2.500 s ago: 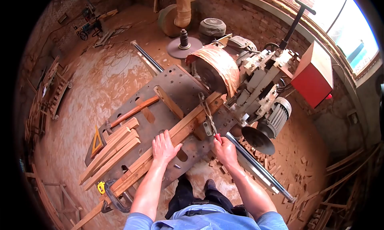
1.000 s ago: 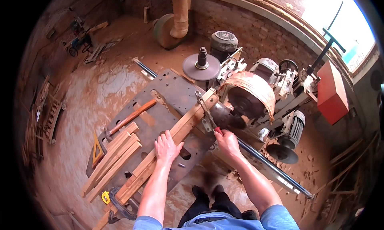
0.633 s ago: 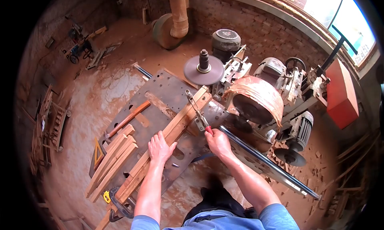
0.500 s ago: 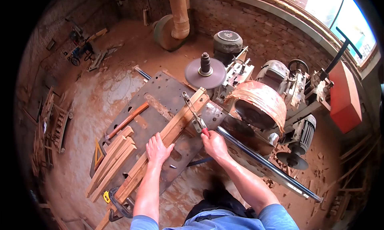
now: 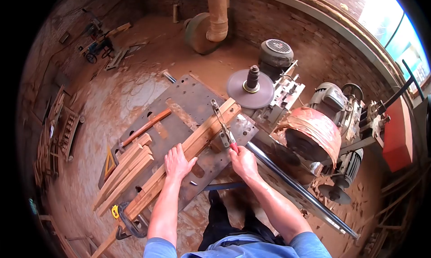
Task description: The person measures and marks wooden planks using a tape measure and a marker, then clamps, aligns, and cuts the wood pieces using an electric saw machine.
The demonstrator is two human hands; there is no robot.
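Note:
My right hand (image 5: 244,163) is closed around the red handle of a metal toggle clamp (image 5: 223,125). This clamp sits at the upper end of a long wooden bar (image 5: 191,145), which lies slantwise across a drilled metal table (image 5: 183,94). My left hand (image 5: 178,164) rests on the bar with its fingers outstretched and its thumb apart. At the bar's lower end is a black C-clamp (image 5: 130,225). Several curved wooden strips (image 5: 125,170) lie left of the bar, beside a hammer (image 5: 148,125) with a wooden handle.
A round grinding disc (image 5: 235,89) on a spindle stands just past the table's far corner. Motors and a cloth-wrapped drum (image 5: 310,127) are on the right. A steel bar (image 5: 292,181) runs along the table's right side. A yellow set square (image 5: 109,164) lies at the left edge.
The camera view has shifted, so the machines appear farther right and lower. Both hands keep their places, the left on the wooden bar and the right on the toggle clamp.

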